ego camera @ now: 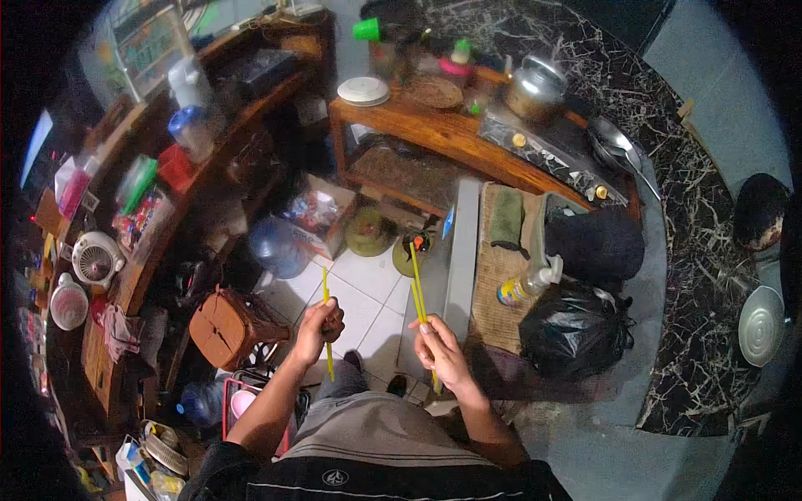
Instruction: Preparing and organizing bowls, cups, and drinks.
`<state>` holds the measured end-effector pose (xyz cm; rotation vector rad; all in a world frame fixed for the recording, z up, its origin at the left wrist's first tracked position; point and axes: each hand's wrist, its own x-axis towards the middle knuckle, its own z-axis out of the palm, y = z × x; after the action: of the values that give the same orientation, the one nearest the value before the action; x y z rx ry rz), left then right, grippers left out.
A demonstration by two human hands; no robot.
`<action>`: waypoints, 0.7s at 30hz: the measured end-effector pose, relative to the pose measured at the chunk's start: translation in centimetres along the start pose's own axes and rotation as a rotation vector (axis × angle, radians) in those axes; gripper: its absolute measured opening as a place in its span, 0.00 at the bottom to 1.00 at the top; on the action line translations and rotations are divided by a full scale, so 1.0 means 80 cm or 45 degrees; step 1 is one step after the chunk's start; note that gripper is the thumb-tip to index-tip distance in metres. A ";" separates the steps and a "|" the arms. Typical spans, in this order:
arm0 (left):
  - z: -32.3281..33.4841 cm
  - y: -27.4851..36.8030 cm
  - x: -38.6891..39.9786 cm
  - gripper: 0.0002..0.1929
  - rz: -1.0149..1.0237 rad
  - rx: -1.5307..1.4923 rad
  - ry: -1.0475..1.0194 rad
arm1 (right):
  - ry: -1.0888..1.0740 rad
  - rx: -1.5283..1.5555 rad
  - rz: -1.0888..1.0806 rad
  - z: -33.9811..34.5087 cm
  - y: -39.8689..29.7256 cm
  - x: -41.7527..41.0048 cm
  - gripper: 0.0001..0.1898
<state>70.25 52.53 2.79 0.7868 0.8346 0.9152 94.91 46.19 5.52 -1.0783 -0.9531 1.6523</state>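
My left hand [321, 332] is closed in a fist around one thin yellow stick [330, 363], possibly a drinking straw. The stick stands nearly upright in the picture and shows above and below the fist. To the right, my right hand [442, 351] pinches what look like two more yellow sticks [418, 294], close together at the grip and splayed slightly towards their far ends. Their lower end shows beneath the palm. Both hands are held up in front of my body, apart from each other, over the white tiled floor [357, 285].
Left are a brown plastic stool [219, 329] and a blue water jug [276, 247]. Green gas cylinders [368, 232] stand ahead, below a wooden shelf [432, 134] with a metal kettle [536, 87]. A spray bottle [529, 285] and black plastic bag [576, 332] sit right.
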 end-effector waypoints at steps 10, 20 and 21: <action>-0.104 0.066 0.093 0.20 -0.068 0.020 -0.048 | 0.081 -0.014 0.025 0.044 -0.021 0.121 0.15; -0.226 0.147 0.148 0.14 -0.057 -0.062 0.226 | 0.063 -0.064 0.127 0.117 -0.017 0.290 0.11; -0.239 0.154 0.156 0.14 -0.007 -0.051 0.209 | 0.034 -0.097 0.097 0.122 -0.017 0.309 0.11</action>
<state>53.96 72.61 1.31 0.6807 0.9585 0.9985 81.18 68.94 4.15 -1.1977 -0.9748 1.6702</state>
